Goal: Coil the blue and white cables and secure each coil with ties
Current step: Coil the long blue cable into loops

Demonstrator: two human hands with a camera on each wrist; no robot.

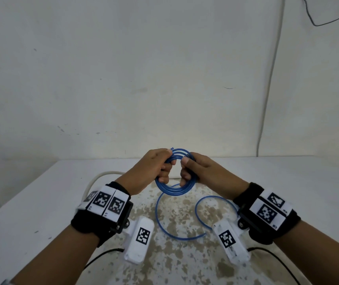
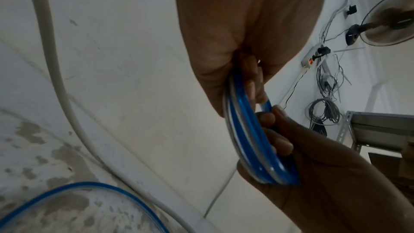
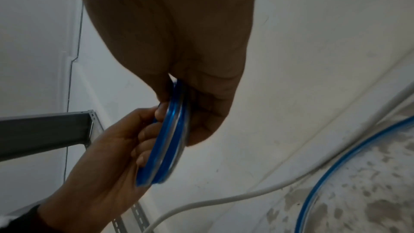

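A blue cable coil (image 1: 174,188) of several turns hangs above the table between both hands. My left hand (image 1: 160,167) grips its left side, fingers curled round the strands (image 2: 246,121). My right hand (image 1: 189,171) grips the right side of the coil (image 3: 172,135). The loose tail of the blue cable (image 1: 164,221) runs down from the coil and loops over the table toward my right wrist. The white cable (image 1: 100,175) lies on the table behind my left wrist, also seen in the wrist views (image 2: 67,105) (image 3: 224,199). No ties are visible.
The table (image 1: 31,202) is white with a worn, stained patch (image 1: 185,254) in front of me. A white wall stands right behind it. A thin cord (image 1: 267,99) hangs down the wall at the right. Black wires (image 1: 102,256) trail from both wrist cameras.
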